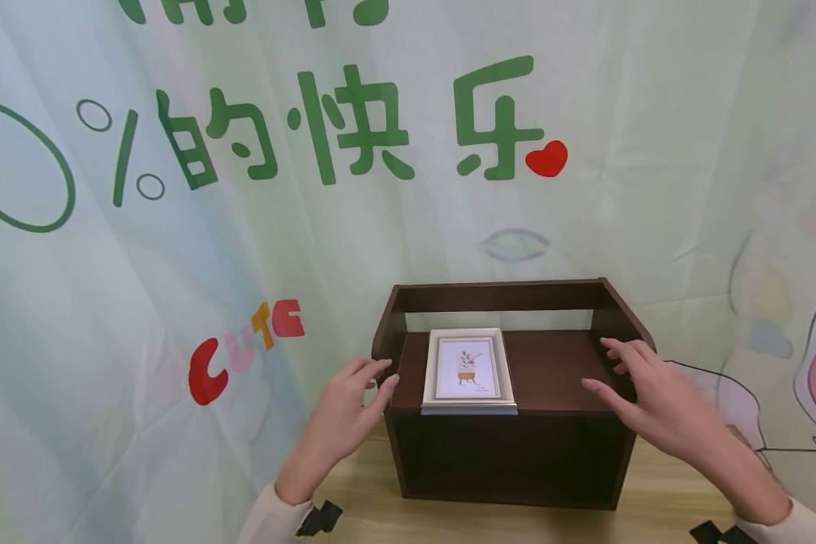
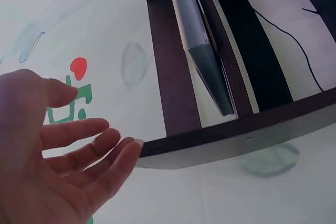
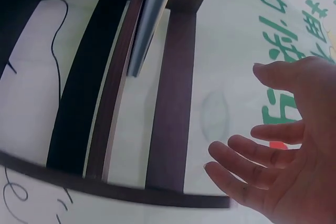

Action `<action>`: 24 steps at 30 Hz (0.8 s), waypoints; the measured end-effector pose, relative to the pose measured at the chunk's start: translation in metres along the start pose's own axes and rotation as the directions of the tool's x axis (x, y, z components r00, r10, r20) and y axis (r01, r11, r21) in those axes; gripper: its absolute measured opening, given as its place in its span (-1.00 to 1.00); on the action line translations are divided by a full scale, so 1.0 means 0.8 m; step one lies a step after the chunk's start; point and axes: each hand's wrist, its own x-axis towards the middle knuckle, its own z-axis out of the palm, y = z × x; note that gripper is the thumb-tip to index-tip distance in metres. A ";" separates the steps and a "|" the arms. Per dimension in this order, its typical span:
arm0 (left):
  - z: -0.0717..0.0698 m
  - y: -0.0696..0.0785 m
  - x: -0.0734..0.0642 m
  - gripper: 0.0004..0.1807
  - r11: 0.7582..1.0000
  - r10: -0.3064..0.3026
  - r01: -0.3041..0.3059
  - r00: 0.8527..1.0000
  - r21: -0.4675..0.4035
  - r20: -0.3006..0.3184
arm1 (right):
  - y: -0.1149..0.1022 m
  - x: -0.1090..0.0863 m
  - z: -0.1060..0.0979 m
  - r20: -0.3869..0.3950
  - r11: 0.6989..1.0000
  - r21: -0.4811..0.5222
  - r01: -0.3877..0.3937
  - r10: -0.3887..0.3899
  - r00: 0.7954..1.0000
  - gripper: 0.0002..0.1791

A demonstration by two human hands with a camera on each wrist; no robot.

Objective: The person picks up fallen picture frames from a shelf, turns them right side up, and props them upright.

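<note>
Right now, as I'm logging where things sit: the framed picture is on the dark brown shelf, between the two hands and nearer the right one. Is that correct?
Not quite: the framed picture is nearer the left hand, as the head view shows. It is indeed on the dark brown shelf, between that hand and the right hand.

Head view faces forward and down; nearer wrist views share the shelf (image 1: 551, 370).

Hands, two: left hand (image 1: 349, 408), right hand (image 1: 666, 400). Between them: one dark shelf (image 1: 557, 366), one framed picture (image 1: 468, 372). Below hands: one table (image 1: 517, 527). Beyond: one printed cloth (image 1: 625, 227), one red heart (image 1: 547, 159).
</note>
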 end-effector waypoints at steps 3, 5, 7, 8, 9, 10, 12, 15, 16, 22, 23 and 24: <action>0.006 0.006 0.011 -0.69 1.000 -0.017 0.018 0.998 -0.017 0.058 | -0.006 0.009 0.003 0.019 1.000 0.021 0.009 -0.009 1.000 -0.25; 0.010 0.011 0.017 -0.72 0.999 -0.023 0.026 0.996 -0.034 0.090 | -0.010 0.015 0.006 0.024 0.999 0.038 0.019 -0.020 1.000 -0.26; 0.014 0.016 0.022 -0.72 0.999 -0.025 0.030 0.993 -0.042 0.114 | -0.013 0.022 0.009 0.032 0.998 0.052 0.027 -0.029 0.999 -0.26; 0.015 0.018 0.025 -0.71 0.999 -0.023 0.027 0.992 -0.037 0.122 | -0.014 0.025 0.011 0.037 0.998 0.058 0.032 -0.034 0.999 -0.27; 0.017 0.020 0.028 -0.69 0.999 -0.020 0.025 0.991 -0.034 0.130 | -0.015 0.029 0.013 0.047 0.997 0.064 0.032 -0.035 0.998 -0.26; 0.018 0.022 0.030 -0.67 0.999 -0.019 0.024 0.990 -0.035 0.139 | -0.015 0.031 0.015 0.057 0.997 0.071 0.032 -0.036 0.998 -0.26; 0.022 0.026 0.035 -0.61 0.999 -0.019 0.024 0.987 -0.026 0.161 | -0.017 0.037 0.018 0.073 0.996 0.077 0.032 -0.038 0.997 -0.25; 0.029 0.030 0.044 -0.48 0.999 -0.031 0.035 0.978 -0.014 0.206 | -0.019 0.045 0.021 0.094 0.996 0.082 0.024 -0.031 0.995 -0.23; 0.031 0.030 0.047 -0.44 0.999 -0.040 0.045 0.973 -0.016 0.226 | -0.021 0.048 0.023 0.102 0.996 0.085 0.019 -0.027 0.994 -0.22; 0.049 0.028 0.060 -0.30 0.990 -0.089 0.122 0.934 -0.073 0.346 | -0.025 0.064 0.040 0.183 0.996 0.090 -0.020 0.003 0.983 -0.12; 0.053 0.027 0.061 -0.30 0.989 -0.088 0.124 0.930 -0.080 0.358 | -0.025 0.066 0.043 0.195 0.996 0.091 -0.022 0.004 0.981 -0.11; 0.057 0.027 0.063 -0.31 0.988 -0.086 0.126 0.926 -0.087 0.367 | -0.025 0.069 0.047 0.205 0.996 0.091 -0.025 0.006 0.979 -0.10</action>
